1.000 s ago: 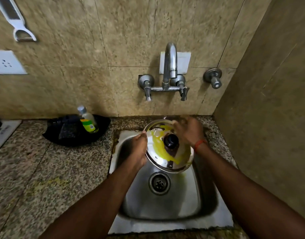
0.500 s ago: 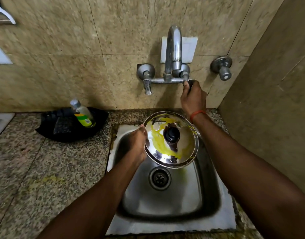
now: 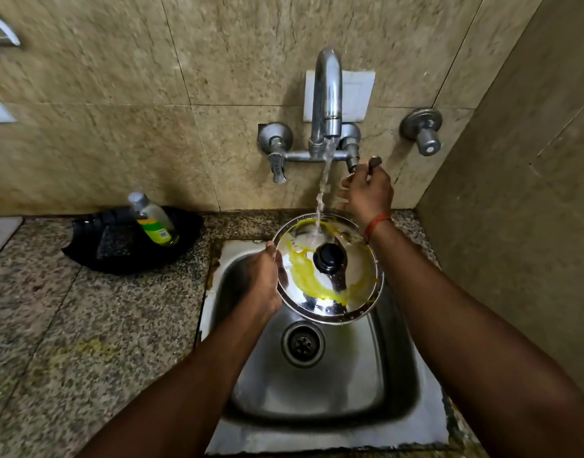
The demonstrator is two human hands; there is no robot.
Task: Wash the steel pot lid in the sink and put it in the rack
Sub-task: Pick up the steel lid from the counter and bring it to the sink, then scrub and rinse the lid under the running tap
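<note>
**Rinsing the lid under the tap**

The bench (image 3: 85,325) carries the sink (image 3: 317,391) at its right end, against the back wall. The tap (image 3: 327,94) is running; the stream lands on the far part of the lid (image 3: 347,302), which is held tilted over the far half of the sink, above the drain (image 3: 303,343).

The left hand (image 3: 262,282) grips the lid's left rim, fingers pinched over the edge. The right hand (image 3: 366,193) is at the right tap handle (image 3: 371,163), fingers closed around it.

Handling: the lid appears stiff, light and thin. Wet steel with yellow residue (image 3: 304,276) is likely slippery; hold by the rim or the black knob (image 3: 328,257).

A soap bottle (image 3: 153,219) lies in a black tray (image 3: 85,249) at the bench's back edge. No rack is visible.
</note>
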